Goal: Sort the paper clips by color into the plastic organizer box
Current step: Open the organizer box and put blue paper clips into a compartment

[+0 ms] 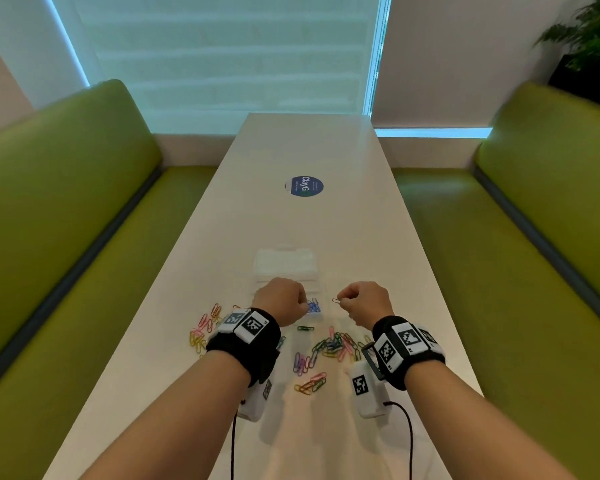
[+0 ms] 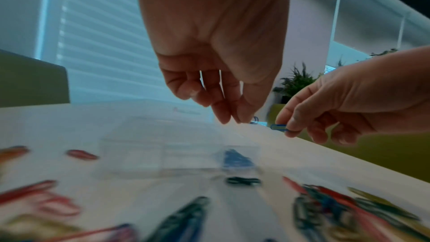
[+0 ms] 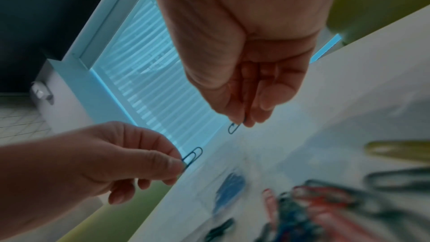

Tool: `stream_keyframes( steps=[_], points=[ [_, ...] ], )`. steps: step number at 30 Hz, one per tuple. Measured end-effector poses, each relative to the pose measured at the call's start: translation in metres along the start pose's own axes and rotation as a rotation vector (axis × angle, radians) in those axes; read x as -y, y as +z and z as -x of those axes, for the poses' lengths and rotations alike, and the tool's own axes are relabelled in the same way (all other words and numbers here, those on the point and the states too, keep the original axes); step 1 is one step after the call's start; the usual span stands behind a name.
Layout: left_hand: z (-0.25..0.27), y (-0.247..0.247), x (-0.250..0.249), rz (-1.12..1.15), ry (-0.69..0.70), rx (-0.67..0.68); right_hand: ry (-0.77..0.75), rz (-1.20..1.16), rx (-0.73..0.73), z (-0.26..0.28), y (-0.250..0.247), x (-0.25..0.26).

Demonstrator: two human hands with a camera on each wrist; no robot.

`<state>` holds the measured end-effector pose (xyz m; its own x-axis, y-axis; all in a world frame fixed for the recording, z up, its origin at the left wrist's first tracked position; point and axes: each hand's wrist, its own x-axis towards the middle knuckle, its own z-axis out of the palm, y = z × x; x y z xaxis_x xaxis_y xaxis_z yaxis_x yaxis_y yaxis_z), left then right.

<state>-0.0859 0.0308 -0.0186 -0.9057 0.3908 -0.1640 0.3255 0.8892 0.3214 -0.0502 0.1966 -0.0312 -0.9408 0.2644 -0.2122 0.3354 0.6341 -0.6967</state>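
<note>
A clear plastic organizer box (image 1: pixel 286 263) lies open on the white table (image 1: pixel 326 220). Its near right compartment holds blue paper clips (image 1: pixel 314 307), seen blurred in the wrist views (image 2: pixel 237 158) (image 3: pixel 230 188). My left hand (image 1: pixel 305 304) hovers over that compartment and pinches a blue clip (image 3: pixel 193 156) between thumb and forefinger. My right hand (image 1: pixel 342 301), just right of the box, pinches another dark blue clip (image 1: pixel 335 300) (image 3: pixel 233 128) (image 2: pixel 278 127). Loose coloured clips lie in heaps near my wrists (image 1: pixel 336 344) (image 1: pixel 204 329).
A single green clip (image 1: pixel 305 328) lies just in front of the box. A round blue sticker (image 1: pixel 304 186) sits farther up the table. Green benches (image 1: pixel 66 220) (image 1: pixel 534 237) flank the narrow table. A plant (image 1: pixel 593 32) stands at the far right.
</note>
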Motion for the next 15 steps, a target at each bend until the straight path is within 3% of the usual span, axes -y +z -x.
stream_keyframes(
  steps=[6,15],
  points=[
    [0.013,-0.008,0.034,0.01,-0.107,-0.147,-0.082,0.043,0.037,-0.008,0.024,0.024],
    [0.017,0.0,0.033,0.047,-0.098,-0.161,-0.042,-0.005,-0.027,-0.004,0.024,0.011]
  ],
)
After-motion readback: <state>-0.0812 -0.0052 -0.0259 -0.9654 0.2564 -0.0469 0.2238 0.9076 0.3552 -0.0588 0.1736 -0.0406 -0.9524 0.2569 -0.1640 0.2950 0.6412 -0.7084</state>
